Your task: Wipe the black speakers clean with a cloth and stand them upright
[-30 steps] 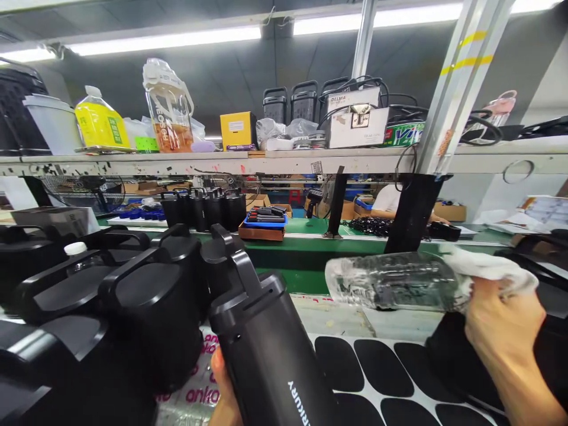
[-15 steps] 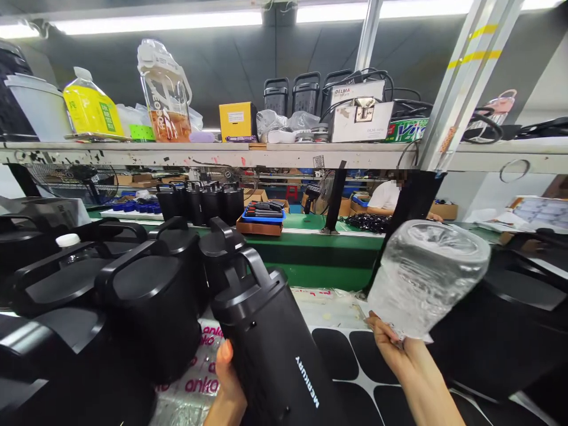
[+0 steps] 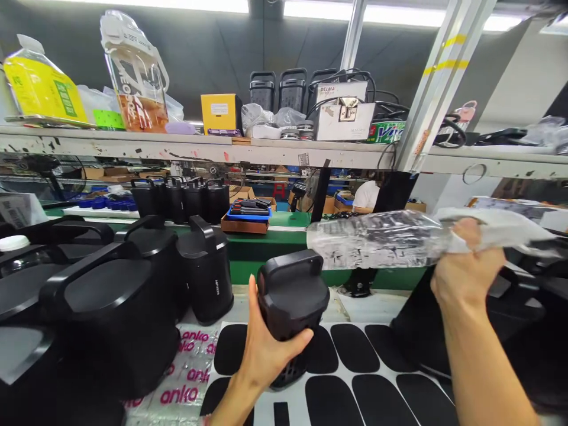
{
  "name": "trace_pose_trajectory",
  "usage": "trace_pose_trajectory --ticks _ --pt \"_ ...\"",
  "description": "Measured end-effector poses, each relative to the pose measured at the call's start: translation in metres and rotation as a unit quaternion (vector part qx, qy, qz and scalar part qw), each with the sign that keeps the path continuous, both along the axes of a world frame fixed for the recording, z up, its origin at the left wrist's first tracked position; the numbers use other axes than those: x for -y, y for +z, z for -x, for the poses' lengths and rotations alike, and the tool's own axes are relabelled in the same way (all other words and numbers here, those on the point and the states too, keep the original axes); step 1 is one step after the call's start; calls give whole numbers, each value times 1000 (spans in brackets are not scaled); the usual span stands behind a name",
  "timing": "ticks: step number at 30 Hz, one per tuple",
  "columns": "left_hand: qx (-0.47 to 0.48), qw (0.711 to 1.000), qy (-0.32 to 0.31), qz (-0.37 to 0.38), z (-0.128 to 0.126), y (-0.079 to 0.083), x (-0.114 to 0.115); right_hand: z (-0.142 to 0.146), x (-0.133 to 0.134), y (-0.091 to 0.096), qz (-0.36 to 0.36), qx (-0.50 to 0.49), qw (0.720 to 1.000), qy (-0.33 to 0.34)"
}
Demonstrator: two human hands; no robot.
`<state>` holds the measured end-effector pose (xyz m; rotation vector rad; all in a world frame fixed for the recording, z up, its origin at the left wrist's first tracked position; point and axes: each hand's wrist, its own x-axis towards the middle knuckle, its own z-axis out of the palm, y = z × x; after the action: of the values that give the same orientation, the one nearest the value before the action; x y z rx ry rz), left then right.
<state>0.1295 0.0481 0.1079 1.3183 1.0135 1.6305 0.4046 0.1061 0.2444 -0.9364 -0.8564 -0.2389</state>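
My left hand (image 3: 266,346) is closed around the side of a black portable speaker (image 3: 295,290) with a top carry handle and a perforated lower part. The thumb lies across its near face, and the speaker stands roughly upright over a sheet of black rounded pads (image 3: 331,399). Raised at the right, my right hand (image 3: 465,269) grips a clear plastic bottle (image 3: 377,239) by its narrow end, the bottle lying sideways and pointing left. White cloth or tissue (image 3: 510,228), blurred by motion, trails from the same hand. Another black speaker (image 3: 206,278) stands just behind, to the left.
Large black handled units (image 3: 110,307) crowd the left, and more dark ones (image 3: 417,319) stand at the right. Plastic film printed "anko" (image 3: 186,373) covers the near bench. Beyond is a green conveyor (image 3: 248,260) with a blue tray (image 3: 248,214); a loaded shelf (image 3: 266,151) runs overhead.
The speaker in my left hand has gone from tilted to more upright, its printed face no longer showing. My right hand has risen and swung the bottle from upside down to sideways. The view has shifted right.
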Motion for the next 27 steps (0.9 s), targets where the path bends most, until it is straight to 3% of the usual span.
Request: trace_pose_trajectory --ticks 2,5,9,12,15,18,19,21,22,24,27 --pt "-19 998 -53 -7 8 9 -6 -9 4 12 83 91 992 -29" --pt "-48 992 -106 -39 25 29 -16 -11 4 10 226 216 949 -49" --pt "-63 992 -95 -46 32 55 -18 -9 -19 -23 349 307 883 -66" --pt "-48 994 -78 -52 27 61 -9 -10 -36 -45 394 343 850 -69" --pt "-61 996 -46 -56 26 60 0 -4 -35 -44 389 346 848 -102" --pt "-112 989 11 -95 27 58 6 26 -7 -31 348 331 869 -122" --pt "-128 984 24 -120 27 57 8 42 8 -28 329 329 879 -109" --pt "-153 971 45 -178 25 54 14 80 41 -26 237 292 927 -13" --pt "-167 963 52 -207 24 53 17 99 57 -27 207 291 933 37" --pt "-193 944 60 -262 20 51 24 132 85 -31 169 331 921 117" --pt "-190 928 59 -315 16 50 33 159 110 -35 107 438 878 158"
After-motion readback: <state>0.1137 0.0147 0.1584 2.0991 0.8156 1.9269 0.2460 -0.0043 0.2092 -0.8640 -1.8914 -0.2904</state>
